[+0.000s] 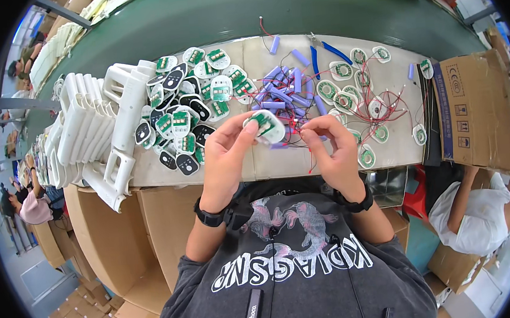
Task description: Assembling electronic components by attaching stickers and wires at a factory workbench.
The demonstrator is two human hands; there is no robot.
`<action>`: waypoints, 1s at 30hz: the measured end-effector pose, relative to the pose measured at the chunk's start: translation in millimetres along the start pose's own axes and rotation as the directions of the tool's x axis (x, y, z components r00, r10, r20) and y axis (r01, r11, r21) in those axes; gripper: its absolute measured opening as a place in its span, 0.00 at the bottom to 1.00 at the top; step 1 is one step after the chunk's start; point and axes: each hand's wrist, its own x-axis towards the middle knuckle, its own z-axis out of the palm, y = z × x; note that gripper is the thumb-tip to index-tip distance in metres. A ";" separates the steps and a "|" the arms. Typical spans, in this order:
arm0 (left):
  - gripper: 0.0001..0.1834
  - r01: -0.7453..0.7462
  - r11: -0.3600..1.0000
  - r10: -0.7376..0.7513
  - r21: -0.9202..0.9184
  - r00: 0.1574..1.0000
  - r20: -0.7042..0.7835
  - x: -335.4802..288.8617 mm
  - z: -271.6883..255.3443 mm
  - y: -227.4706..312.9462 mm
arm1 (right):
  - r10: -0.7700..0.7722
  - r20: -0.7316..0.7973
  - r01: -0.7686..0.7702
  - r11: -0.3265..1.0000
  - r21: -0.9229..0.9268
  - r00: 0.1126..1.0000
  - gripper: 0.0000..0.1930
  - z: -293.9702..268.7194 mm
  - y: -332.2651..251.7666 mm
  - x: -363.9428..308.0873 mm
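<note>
Your left hand [231, 152] has its grip closed on a white oval piece [267, 127], near the middle of the frame, with its green board facing up. Your right hand [332, 147] is just beside it. Its finger and thumb pinch what looks like a thin red wire [294, 131], but its tip is too small to make out.

Hold the white piece by its sides, so your thumb does not press hard on the little parts. It is best to pinch the wire near its end and not tug it, since it could snag on the wires around the purple tubes [285, 89] right behind your hands. Work gently and look closely at both ends.

On the desk [405, 153], more oval pieces [181, 123] lie in a heap left of the middle. Blue pliers [314, 62] rest at the upper middle, well apart from your fingers.
</note>
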 end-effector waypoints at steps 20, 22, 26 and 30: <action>0.15 0.034 0.999 -0.034 -0.002 0.990 -0.138 -13.9 -23.1 -15.4 | 0.005 -0.284 -0.194 0.742 -0.642 0.959 0.11 -154.2 32.3 2.2; 0.15 0.061 0.998 -0.061 -0.002 0.986 -0.157 -13.9 -24.7 -18.3 | 0.024 -0.234 -0.170 0.756 -0.631 0.972 0.12 -162.5 35.1 -3.7; 0.16 0.059 0.997 -0.066 -0.060 0.990 -0.125 -9.0 -19.7 -19.5 | -0.003 -0.228 -0.138 0.790 -0.597 0.974 0.14 -162.2 33.3 -9.4; 0.16 0.061 0.997 -0.064 -0.054 0.995 -0.074 -6.6 -10.9 -15.9 | 0.004 -0.295 -0.188 0.777 -0.600 0.956 0.13 -171.0 49.8 -15.4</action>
